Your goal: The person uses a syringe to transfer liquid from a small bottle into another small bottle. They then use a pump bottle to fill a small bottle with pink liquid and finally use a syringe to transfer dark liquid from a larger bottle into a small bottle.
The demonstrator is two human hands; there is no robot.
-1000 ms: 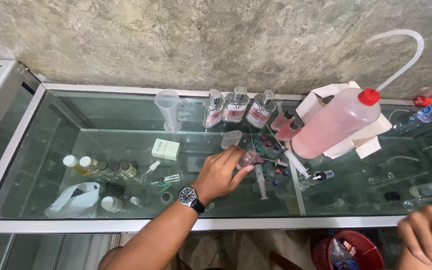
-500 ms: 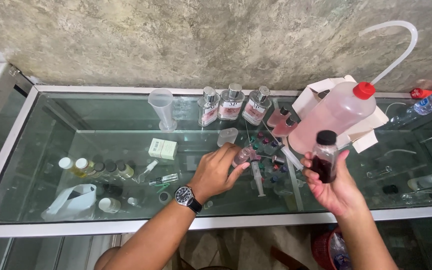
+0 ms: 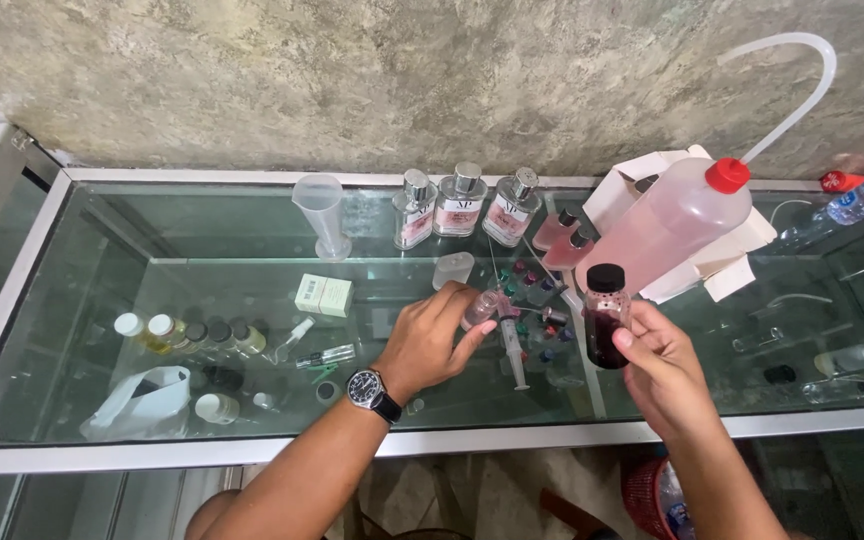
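Observation:
My left hand [image 3: 434, 340], with a black wristwatch, grips a small clear bottle of pale pink liquid [image 3: 483, 306] on the glass counter top [image 3: 232, 270]. My right hand [image 3: 660, 368] holds a small bottle of dark red liquid with a black cap [image 3: 604, 315] upright above the counter, just right of the pink one. A syringe [image 3: 514, 350] lies on the glass between my two hands.
Three square perfume bottles [image 3: 459, 205] and a clear measuring cylinder [image 3: 323, 215] stand at the back. A large wash bottle of pink liquid with a red cap [image 3: 667, 230] leans on a white box [image 3: 737, 255]. Small bottles sit on the shelf under the glass. A red basket [image 3: 652, 495] is below.
My right hand came up from the lower right with the dark red bottle and moved it left toward the pink bottle. My left hand kept its hold.

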